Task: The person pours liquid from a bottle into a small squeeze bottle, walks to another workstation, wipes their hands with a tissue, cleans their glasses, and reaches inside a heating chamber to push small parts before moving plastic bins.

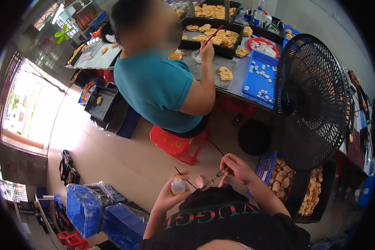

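My left hand (173, 194) is closed around a small, pale squeeze bottle (178, 186) with a yellowish end. Thin-framed eyeglasses (207, 183) are in front of my dark shirt, between my two hands. With bent fingers, my right hand (236, 168) grips the glasses near one side of the frame. One dark temple (183, 176) of the glasses passes close by the fingers of my left hand. My bare feet (200, 181) show just beyond the glasses.
A person in a teal shirt (154, 89) sits on a red stool (177, 143), holding a red stick over a table of yellowish pieces. A black fan (310, 100) stands right. Crates of pieces (281, 177) lie right; plastic-wrapped blue crates (84, 208) stand left.
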A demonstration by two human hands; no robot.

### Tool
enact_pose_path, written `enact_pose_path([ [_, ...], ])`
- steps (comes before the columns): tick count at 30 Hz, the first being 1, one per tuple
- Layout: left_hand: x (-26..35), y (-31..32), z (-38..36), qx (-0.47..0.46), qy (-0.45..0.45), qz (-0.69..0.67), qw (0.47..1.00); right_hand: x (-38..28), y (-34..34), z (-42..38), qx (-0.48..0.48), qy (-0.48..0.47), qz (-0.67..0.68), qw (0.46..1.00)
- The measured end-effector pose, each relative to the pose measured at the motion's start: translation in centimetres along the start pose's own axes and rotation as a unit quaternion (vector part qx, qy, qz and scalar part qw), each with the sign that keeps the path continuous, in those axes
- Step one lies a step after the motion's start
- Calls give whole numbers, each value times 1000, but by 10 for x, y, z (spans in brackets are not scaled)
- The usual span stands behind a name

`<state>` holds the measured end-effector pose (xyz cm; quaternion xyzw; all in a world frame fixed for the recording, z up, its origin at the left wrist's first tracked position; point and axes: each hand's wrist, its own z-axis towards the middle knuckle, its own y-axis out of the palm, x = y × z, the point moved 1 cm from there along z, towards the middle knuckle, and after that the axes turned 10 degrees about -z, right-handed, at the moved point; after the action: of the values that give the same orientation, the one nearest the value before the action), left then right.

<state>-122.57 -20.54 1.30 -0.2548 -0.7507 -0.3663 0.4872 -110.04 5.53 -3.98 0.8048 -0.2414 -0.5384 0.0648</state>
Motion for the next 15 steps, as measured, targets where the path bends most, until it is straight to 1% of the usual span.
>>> enact_pose_path([
  [2, -12, -8, -6, 86, 49, -57, 993, -14, 0, -7, 10, -41, -99, 994],
  [4, -14, -19, -10, 163, 92, -108, 976, -28, 5, -15, 17, -90, -204, 975],
  [5, -12, -26, -13, 200, 113, -133, 964, -34, 9, -20, 18, -117, -258, 959],
  [6, -6, -33, -14, 216, 120, -119, 962, -41, 13, -24, 20, -144, -313, 939],
  [8, 15, -52, -8, 247, 131, -91, 956, -57, 28, -30, -11, -201, -418, 886],
  [9, 22, -63, -2, 236, 150, -76, 957, -63, 38, -30, -27, -230, -467, 854],
  [10, 31, -73, 7, 223, 169, -60, 958, -66, 50, -28, -74, -258, -474, 839],
  [12, 60, -78, 30, 218, 155, -49, 962, -71, 80, -23, -164, -312, -483, 802],
  [14, 83, -77, 56, 166, 167, 3, 972, -78, 116, -23, -243, -336, -508, 755],
  [15, 94, -71, 66, 147, 158, 14, 976, -76, 133, -21, -273, -345, -494, 750],
])
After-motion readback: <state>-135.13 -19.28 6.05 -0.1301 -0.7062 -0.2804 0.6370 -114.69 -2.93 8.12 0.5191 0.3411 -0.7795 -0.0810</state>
